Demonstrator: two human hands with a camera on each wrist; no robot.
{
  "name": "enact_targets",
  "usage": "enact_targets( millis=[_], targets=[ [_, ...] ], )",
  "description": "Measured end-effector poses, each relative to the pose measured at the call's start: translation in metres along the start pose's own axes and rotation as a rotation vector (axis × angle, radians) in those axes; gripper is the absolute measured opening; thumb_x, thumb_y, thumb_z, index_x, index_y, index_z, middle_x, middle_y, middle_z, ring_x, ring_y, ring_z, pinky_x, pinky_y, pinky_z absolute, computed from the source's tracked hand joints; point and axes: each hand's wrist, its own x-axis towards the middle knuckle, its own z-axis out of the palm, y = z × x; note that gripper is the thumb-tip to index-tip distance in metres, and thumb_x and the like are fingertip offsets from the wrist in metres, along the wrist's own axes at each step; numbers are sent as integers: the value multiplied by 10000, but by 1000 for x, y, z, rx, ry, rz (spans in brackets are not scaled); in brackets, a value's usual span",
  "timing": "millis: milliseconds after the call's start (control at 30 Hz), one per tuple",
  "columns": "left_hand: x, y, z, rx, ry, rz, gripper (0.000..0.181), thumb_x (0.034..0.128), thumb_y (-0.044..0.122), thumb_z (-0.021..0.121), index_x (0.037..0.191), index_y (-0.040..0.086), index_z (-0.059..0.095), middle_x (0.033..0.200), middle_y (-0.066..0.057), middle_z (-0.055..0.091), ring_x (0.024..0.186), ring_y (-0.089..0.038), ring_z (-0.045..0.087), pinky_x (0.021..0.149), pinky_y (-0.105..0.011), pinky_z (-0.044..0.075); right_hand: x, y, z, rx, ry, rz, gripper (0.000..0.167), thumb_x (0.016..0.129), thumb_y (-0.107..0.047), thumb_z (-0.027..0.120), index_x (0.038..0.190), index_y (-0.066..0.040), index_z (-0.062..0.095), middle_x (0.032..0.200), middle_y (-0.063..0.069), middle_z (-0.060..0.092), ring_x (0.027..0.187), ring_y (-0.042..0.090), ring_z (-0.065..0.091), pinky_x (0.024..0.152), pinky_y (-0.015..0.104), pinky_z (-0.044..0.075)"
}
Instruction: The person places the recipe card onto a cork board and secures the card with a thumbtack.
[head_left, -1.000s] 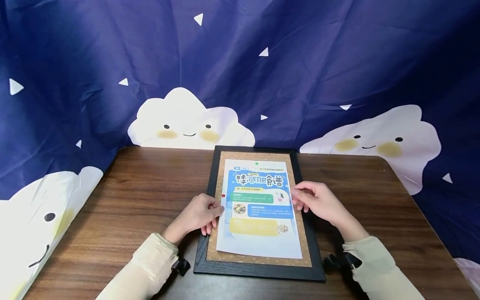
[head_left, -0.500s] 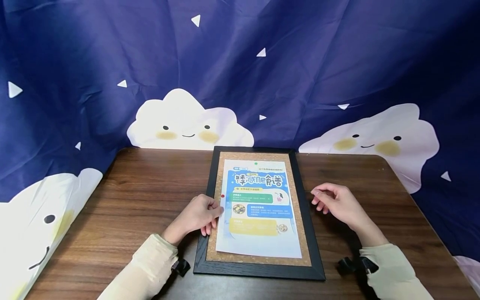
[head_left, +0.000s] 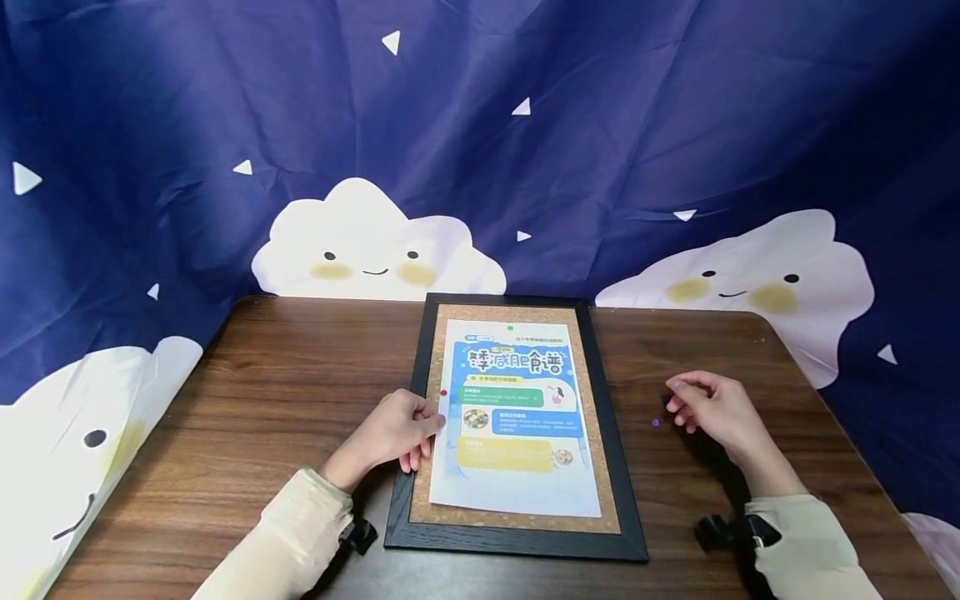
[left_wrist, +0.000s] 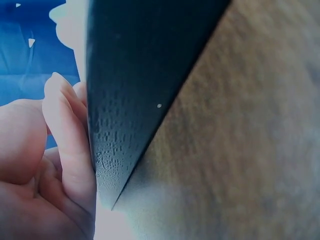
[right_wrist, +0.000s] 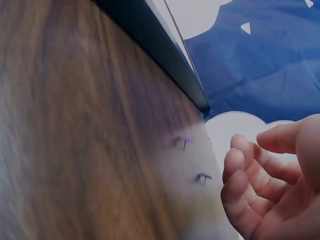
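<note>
On the table lies a black-framed cork board point(head_left: 517, 540) bearing a printed sheet of paper point(head_left: 517, 492). A green thumbtack point(head_left: 510, 328) sits at the sheet's top edge and a red thumbtack point(head_left: 444, 392) at its left edge. My left hand point(head_left: 396, 429) rests on the board's left frame, fingers loosely bent and thumb tip by the paper's edge. Above the table to the right of the board is my right hand point(head_left: 708, 408), fingers loosely curled with nothing seen between them. Beside it are two purple thumbtacks, a farther one point(right_wrist: 185, 139) and a nearer one point(right_wrist: 204, 176).
The brown wooden table point(head_left: 300, 358) extends on both sides of the board. A dark blue curtain point(head_left: 450, 108) printed with white clouds hangs behind it. Black wrist straps, such as the left one point(head_left: 360, 535), sit at both sleeves.
My right hand has moved away from the paper's right edge, to the right past the frame and over the table. A purple thumbtack now shows beside it. My left hand has stayed in place.
</note>
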Motion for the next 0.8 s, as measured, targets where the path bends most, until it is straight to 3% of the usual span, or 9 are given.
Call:
enact_targets(
  millis=[267, 500, 667, 800],
  targets=[
    [-2, -1, 0, -17, -2, 0, 271, 1052, 109, 657, 792, 35, 675, 561, -31, 655, 382, -83, 596, 403, -291, 569, 4, 15, -3, -62, -57, 43, 380, 1127, -180, 563, 1278, 168, 588, 794, 21, 709, 626, 126, 676, 552, 300, 601],
    [-1, -1, 0, -12, -4, 14, 286, 1054, 106, 654, 778, 36, 670, 560, -26, 649, 385, -83, 598, 407, -298, 573, 9, 15, -3, -122, -51, 81, 332, 1083, -174, 644, 1170, 146, 651, 768, 8, 680, 609, 124, 651, 520, 301, 580],
    [-1, -3, -2, -32, -30, 30, 276, 1064, 110, 648, 806, 25, 693, 567, -22, 658, 391, -84, 609, 415, -300, 580, 10, 14, -3, -183, -51, 74, 252, 1054, -122, 660, 1094, 121, 708, 752, 9, 665, 613, 135, 646, 514, 310, 576],
    [1, -6, -5, -65, -70, 40, 285, 1072, 121, 646, 816, 10, 701, 576, -21, 664, 402, -86, 620, 427, -290, 585, 9, 13, -2, -197, -49, 64, 258, 1071, -124, 641, 1120, 121, 707, 802, 45, 703, 636, 156, 656, 521, 314, 575]
  ],
)
